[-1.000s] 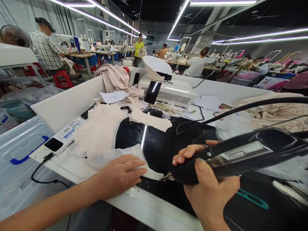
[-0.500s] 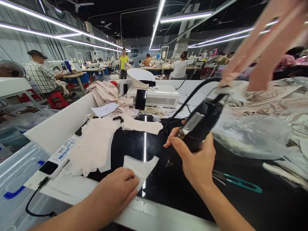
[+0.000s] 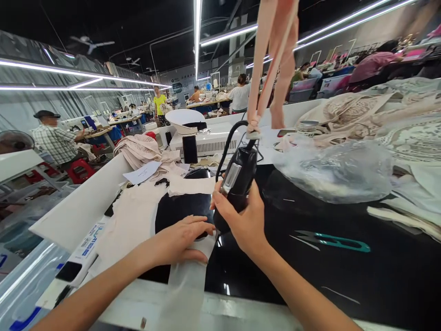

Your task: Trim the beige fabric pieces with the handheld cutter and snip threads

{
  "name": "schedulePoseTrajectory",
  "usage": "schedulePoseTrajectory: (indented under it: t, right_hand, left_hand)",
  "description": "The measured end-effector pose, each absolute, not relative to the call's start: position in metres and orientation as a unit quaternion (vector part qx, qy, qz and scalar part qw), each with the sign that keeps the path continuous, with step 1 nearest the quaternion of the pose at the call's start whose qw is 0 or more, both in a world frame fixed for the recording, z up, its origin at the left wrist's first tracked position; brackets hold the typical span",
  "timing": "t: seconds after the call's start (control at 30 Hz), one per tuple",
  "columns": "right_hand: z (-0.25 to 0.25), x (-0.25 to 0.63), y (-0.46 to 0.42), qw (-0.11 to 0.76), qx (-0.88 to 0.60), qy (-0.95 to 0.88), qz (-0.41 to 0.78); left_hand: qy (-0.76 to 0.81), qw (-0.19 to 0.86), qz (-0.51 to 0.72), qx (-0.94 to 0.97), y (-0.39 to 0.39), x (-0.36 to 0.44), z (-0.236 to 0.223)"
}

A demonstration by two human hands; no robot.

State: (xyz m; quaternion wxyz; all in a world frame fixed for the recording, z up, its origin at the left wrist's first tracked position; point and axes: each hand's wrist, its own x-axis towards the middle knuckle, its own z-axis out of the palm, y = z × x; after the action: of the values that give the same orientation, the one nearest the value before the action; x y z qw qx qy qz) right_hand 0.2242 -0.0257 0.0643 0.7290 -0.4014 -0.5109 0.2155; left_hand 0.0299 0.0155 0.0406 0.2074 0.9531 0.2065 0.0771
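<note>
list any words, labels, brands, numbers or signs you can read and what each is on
None reads clearly enough to quote.
White case, left: blue lettering, too blurred.
Paper slip: faint print, too small.
Dark wall sign, far back: too small.
Pillar sign: too small.

We slant our bare left forearm (image 3: 110, 278) inward, left-hand grip (image 3: 179, 240) palm-down, fingers (image 3: 200, 225) nearly straight, thumb (image 3: 195, 255) apart; our bare right forearm (image 3: 296, 287) angles up, right-hand grip (image 3: 244, 225) curled closed, thumb nearside.

All txt illeg., incl. white box (image 3: 91, 241)
</note>
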Motion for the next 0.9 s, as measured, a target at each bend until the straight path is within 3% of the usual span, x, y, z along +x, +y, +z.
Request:
schedulePoseTrajectory:
  t: [0.9]
  right_hand:
    - [0.0545,0.217,-0.031,0.731,-0.396,-0.508,0.228]
  left_hand:
    - [0.207,0.211,-0.013,0.955,0.024,0.0257,0.0338]
